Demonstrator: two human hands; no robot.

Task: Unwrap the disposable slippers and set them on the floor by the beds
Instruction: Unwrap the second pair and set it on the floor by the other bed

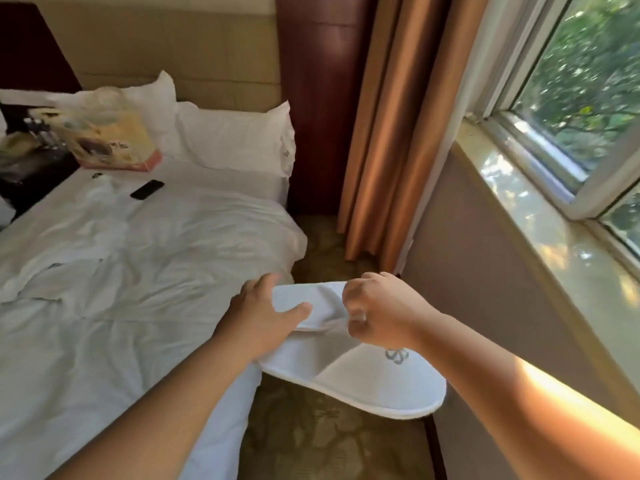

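White disposable slippers (pixel 363 379) hang in the air over the gap between the bed and the wall. The lower one faces me, toe toward the bottom, with a grey logo on its top. My left hand (pixel 263 317) grips the heel end of the upper slipper, thumb across it. My right hand (pixel 377 306) is closed in a fist on the slipper's fabric next to the left hand. No wrapper shows on them. The patterned carpet floor (pixel 311 438) lies below.
A bed (pixel 121 271) with rumpled white sheets fills the left, with two pillows, a black phone (pixel 147 189) and a plastic bag (pixel 107 133) on it. Brown curtains (pixel 388 133), a wall and a window sill (pixel 540 216) close the right side.
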